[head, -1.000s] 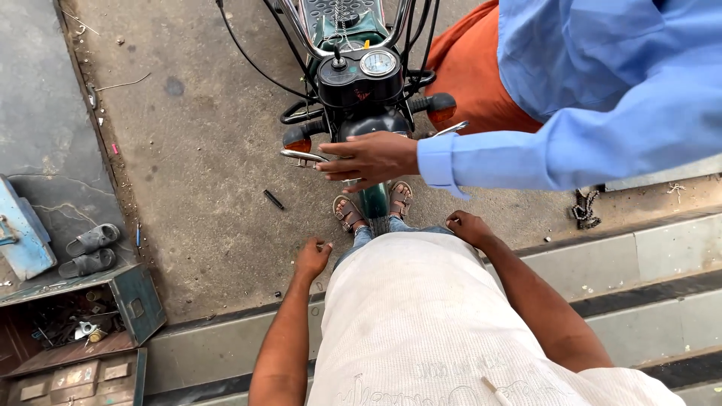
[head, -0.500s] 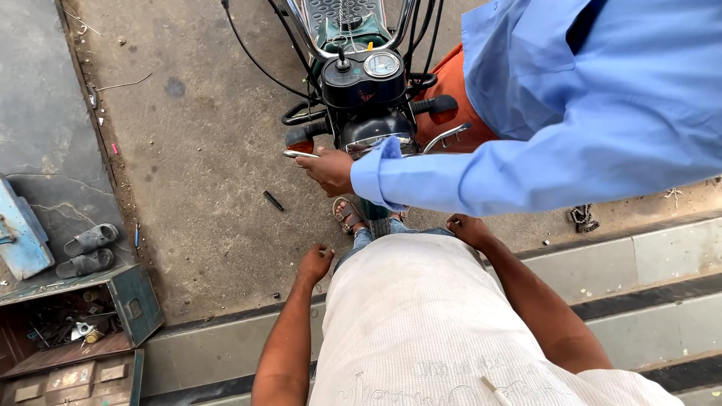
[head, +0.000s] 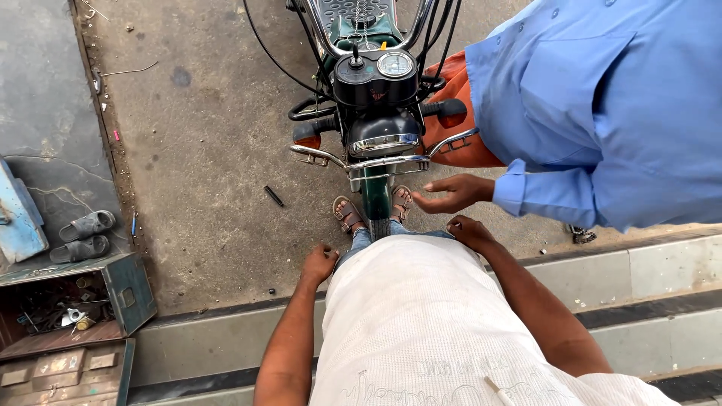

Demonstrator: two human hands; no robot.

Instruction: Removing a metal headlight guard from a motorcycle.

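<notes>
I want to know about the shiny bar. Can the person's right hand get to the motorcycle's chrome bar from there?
Probably yes: the right hand rests on the knee, the chrome bar sits just ahead, and only another person's open hand partly crosses the way.

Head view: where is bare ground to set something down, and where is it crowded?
Bare concrete lies left of the motorcycle, between it, the sandals and the open toolbox; only a small dark bit lies there. Crowded: the front wheel, with left hand, right hand and a co-worker's hand.

Two round gauges (head: 376,66) on motorcycle (head: 368,113); no packages.
</notes>
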